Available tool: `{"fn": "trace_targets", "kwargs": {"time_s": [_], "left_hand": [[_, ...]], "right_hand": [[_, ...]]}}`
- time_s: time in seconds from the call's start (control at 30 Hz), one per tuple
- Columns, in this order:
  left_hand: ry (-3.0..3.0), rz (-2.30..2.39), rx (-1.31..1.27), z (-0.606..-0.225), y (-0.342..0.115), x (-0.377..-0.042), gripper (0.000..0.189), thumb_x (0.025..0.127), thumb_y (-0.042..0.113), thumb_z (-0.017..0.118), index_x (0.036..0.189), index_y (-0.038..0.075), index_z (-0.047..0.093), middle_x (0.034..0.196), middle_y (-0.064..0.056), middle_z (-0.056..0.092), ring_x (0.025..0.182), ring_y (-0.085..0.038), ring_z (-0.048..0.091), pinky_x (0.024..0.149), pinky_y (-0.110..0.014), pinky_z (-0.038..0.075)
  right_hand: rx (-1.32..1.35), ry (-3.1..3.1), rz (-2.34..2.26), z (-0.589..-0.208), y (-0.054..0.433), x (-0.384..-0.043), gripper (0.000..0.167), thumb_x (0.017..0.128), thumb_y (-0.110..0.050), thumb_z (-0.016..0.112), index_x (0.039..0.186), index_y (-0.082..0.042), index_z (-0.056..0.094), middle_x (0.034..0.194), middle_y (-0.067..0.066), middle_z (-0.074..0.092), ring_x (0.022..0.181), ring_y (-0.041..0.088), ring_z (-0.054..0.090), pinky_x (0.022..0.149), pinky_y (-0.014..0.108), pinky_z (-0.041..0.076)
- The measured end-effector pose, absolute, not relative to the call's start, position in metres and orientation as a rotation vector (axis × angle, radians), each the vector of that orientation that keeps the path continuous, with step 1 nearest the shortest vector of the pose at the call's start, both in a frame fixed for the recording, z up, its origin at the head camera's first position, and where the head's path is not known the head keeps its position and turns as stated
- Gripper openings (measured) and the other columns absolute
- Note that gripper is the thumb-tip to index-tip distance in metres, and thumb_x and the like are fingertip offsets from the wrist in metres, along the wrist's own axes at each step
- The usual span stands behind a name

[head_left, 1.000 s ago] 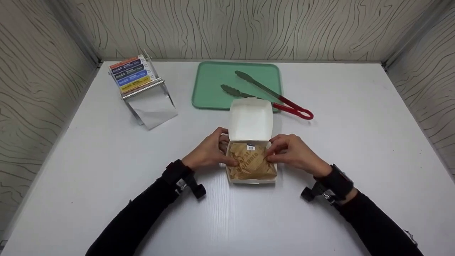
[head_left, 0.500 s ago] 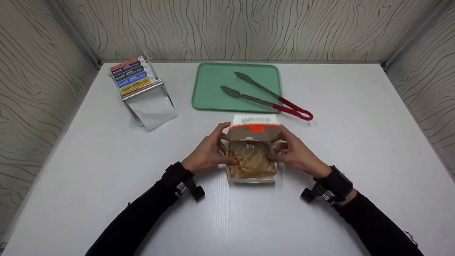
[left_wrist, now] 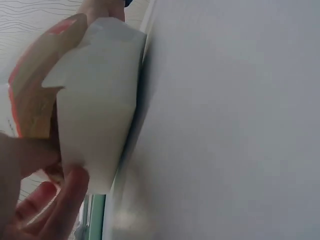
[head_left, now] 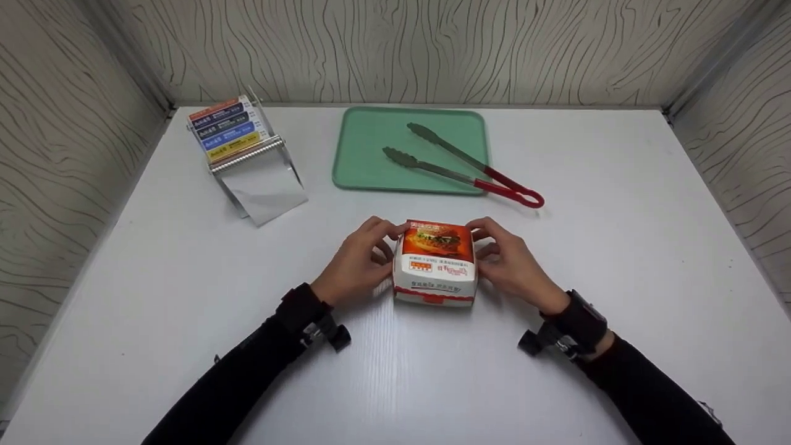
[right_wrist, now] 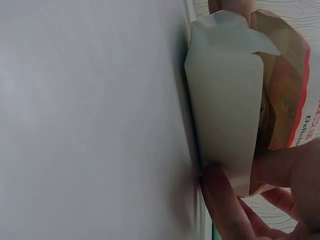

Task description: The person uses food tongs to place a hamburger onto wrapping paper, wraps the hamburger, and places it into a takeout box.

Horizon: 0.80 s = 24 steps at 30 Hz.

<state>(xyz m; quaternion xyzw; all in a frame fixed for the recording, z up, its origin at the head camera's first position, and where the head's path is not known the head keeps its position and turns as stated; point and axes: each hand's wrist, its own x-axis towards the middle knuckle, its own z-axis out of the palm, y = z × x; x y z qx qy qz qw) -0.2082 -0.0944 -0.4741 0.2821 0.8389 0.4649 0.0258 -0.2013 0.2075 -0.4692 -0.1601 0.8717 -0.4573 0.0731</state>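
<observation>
A cardboard burger box (head_left: pixel 435 262) with a red-and-white printed lid stands on the table, its lid folded down over the base in the head view. My left hand (head_left: pixel 358 262) holds the box's left side, and my right hand (head_left: pixel 516 266) holds the right side. In the left wrist view, the thumb reaches over the edge of the white side wall (left_wrist: pixel 97 110) while a fingertip presses its outside. The right wrist view has a similar pinch on the opposite wall (right_wrist: pixel 225 110), with a gap under the lid there. The lid hides the paper-wrapped item from the head view.
Behind the box lies a green tray (head_left: pixel 371 173), with red-handled tongs (head_left: pixel 454 176) resting across it and overhanging its right edge. At the back left stands a label dispenser (head_left: pixel 238 154) with several coloured rolls and a white strip hanging forward.
The box lid has swung from upright, forward and down over the paper-wrapped item. Both hands have stayed at the box's sides, with the fingers shifting slightly.
</observation>
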Motion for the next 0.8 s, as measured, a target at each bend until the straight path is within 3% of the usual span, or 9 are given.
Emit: {"fn": "trace_targets", "kwargs": {"time_s": [0.17, 0.27, 0.33, 0.43, 0.53, 0.63, 0.8], "left_hand": [[2.49, 1.315, 0.902, -0.469, -0.105, -0.201, 0.089, 0.089, 0.012, 0.079, 0.164, 0.022, 0.032, 0.138, -0.009, 0.046, 0.109, -0.019, 0.062, 0.098, -0.033, 0.057], [2.507, 1.2, 0.901, -0.464, -0.108, -0.192, 0.105, 0.083, 0.028, 0.085, 0.167, 0.028, 0.02, 0.148, -0.006, 0.038, 0.126, -0.02, 0.056, 0.108, -0.038, 0.052], [2.553, 1.126, 0.915, -0.461, -0.107, -0.186, 0.115, 0.078, 0.038, 0.089, 0.168, 0.026, 0.017, 0.154, -0.005, 0.034, 0.136, -0.022, 0.049, 0.113, -0.041, 0.048], [2.665, 1.055, 0.954, -0.46, -0.1, -0.182, 0.122, 0.072, 0.047, 0.094, 0.166, 0.015, 0.022, 0.155, -0.009, 0.035, 0.142, -0.024, 0.042, 0.117, -0.042, 0.045], [2.771, 1.047, 1.003, -0.46, -0.092, -0.183, 0.109, 0.074, 0.04, 0.094, 0.159, 0.008, 0.034, 0.149, -0.012, 0.039, 0.137, -0.026, 0.043, 0.113, -0.039, 0.048], [2.819, 1.032, 1.03, -0.46, -0.087, -0.184, 0.097, 0.076, 0.031, 0.093, 0.155, 0.01, 0.04, 0.142, -0.012, 0.041, 0.129, -0.026, 0.046, 0.107, -0.038, 0.051], [2.844, 0.968, 1.018, -0.461, -0.086, -0.183, 0.096, 0.074, 0.024, 0.092, 0.156, 0.01, 0.042, 0.138, -0.01, 0.042, 0.123, -0.024, 0.049, 0.104, -0.037, 0.051]], "right_hand": [[-0.442, 2.623, -1.362, -0.468, 0.204, -0.2, 0.053, 0.088, 0.007, 0.065, 0.137, -0.012, 0.053, 0.132, 0.021, 0.062, 0.098, 0.026, 0.071, 0.083, 0.029, 0.058], [-0.447, 2.642, -1.366, -0.467, 0.202, -0.199, 0.055, 0.086, 0.01, 0.062, 0.136, -0.011, 0.054, 0.131, 0.02, 0.062, 0.099, 0.028, 0.07, 0.085, 0.033, 0.059], [-0.454, 2.66, -1.376, -0.467, 0.201, -0.199, 0.056, 0.085, 0.012, 0.061, 0.135, -0.01, 0.056, 0.131, 0.019, 0.063, 0.1, 0.028, 0.069, 0.087, 0.035, 0.059], [-0.477, 2.688, -1.394, -0.468, 0.2, -0.199, 0.057, 0.082, 0.015, 0.059, 0.134, -0.009, 0.059, 0.13, 0.016, 0.064, 0.107, 0.027, 0.067, 0.088, 0.036, 0.059], [-0.5, 2.703, -1.409, -0.468, 0.2, -0.198, 0.057, 0.081, 0.015, 0.061, 0.132, -0.009, 0.061, 0.129, 0.013, 0.063, 0.113, 0.025, 0.064, 0.088, 0.034, 0.06], [-0.543, 2.689, -1.421, -0.469, 0.202, -0.198, 0.053, 0.083, 0.013, 0.066, 0.132, -0.008, 0.062, 0.127, 0.012, 0.063, 0.113, 0.025, 0.064, 0.089, 0.035, 0.061], [-0.61, 2.543, -1.387, -0.465, 0.21, -0.199, 0.052, 0.091, 0.002, 0.073, 0.14, -0.009, 0.06, 0.137, 0.014, 0.061, 0.114, 0.028, 0.068, 0.094, 0.035, 0.06]]}}
